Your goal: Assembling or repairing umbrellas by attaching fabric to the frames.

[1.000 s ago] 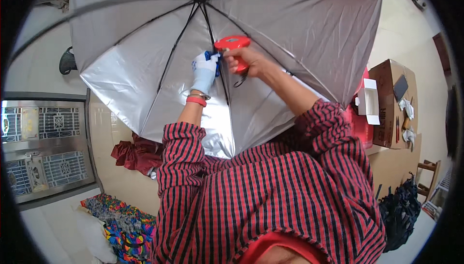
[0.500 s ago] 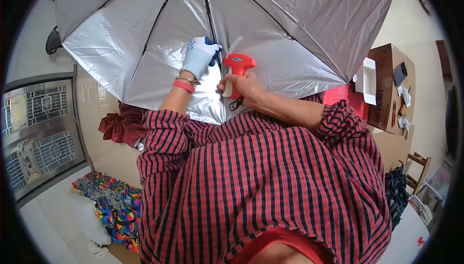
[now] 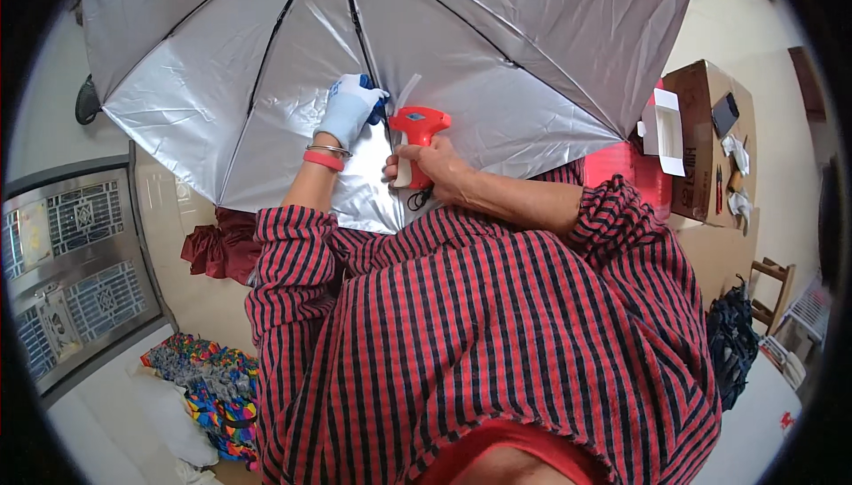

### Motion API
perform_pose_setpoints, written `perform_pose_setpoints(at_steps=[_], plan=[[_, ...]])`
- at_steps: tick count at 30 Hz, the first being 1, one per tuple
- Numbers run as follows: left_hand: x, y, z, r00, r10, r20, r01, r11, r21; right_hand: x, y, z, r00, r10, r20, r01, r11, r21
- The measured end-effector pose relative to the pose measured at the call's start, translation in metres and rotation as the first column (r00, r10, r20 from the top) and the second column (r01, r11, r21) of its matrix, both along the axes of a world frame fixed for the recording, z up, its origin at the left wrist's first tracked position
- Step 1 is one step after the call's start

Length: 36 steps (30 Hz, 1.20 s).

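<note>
An opened umbrella (image 3: 497, 103) with a silver inner side and black ribs spreads out in front of me. My left hand (image 3: 353, 105), in a white and blue glove, is closed at one umbrella rib (image 3: 357, 19) near the canopy's close edge. Just right of it, my bare right hand (image 3: 433, 165) grips the handle of a red hot glue gun (image 3: 420, 121). A translucent glue stick (image 3: 409, 90) slants up from the gun, and a dark cord (image 3: 418, 200) shows below its handle. The gun's nozzle is hard to make out.
Folded dark red umbrellas (image 3: 222, 245) lie at left, with colourful fabric (image 3: 209, 378) below. On the right, a cardboard box (image 3: 697, 130) carries a phone (image 3: 725, 114) and a pair of pliers (image 3: 719, 189); an open white carton (image 3: 663, 134) stands beside it.
The umbrella, both hands and the glue gun sit slightly further left in the picture, as the view has shifted. Both grips look the same.
</note>
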<state>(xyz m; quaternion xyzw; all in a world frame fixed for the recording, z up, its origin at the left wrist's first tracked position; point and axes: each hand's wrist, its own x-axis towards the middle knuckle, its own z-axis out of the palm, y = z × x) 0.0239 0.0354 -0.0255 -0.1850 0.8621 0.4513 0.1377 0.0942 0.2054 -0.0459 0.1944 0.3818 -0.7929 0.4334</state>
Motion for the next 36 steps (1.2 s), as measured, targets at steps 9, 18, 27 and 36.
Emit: perform_pose_setpoints(at_steps=[9, 18, 27, 36], plan=[[-0.003, -0.006, 0.003, 0.999, 0.009, 0.050, -0.016, 0.990, 0.139, 0.000, 0.001, -0.006, 1.000, -0.019, -0.020, 0.019, 0.999, 0.029], [-0.001, -0.003, 0.009, 0.996, -0.013, 0.088, 0.001, 0.992, 0.127, 0.006, -0.005, -0.002, 0.995, -0.022, -0.093, 0.030, 0.995, 0.091], [-0.008, -0.012, 0.009, 0.990, -0.050, 0.128, 0.028, 0.986, 0.164, -0.007, 0.004, 0.004, 0.999, 0.022, 0.029, -0.022, 1.000, -0.013], [-0.010, -0.013, 0.014, 0.984, -0.071, 0.163, 0.041, 0.983, 0.179, -0.020, 0.016, -0.003, 0.987, 0.138, 0.088, -0.125, 0.983, -0.134]])
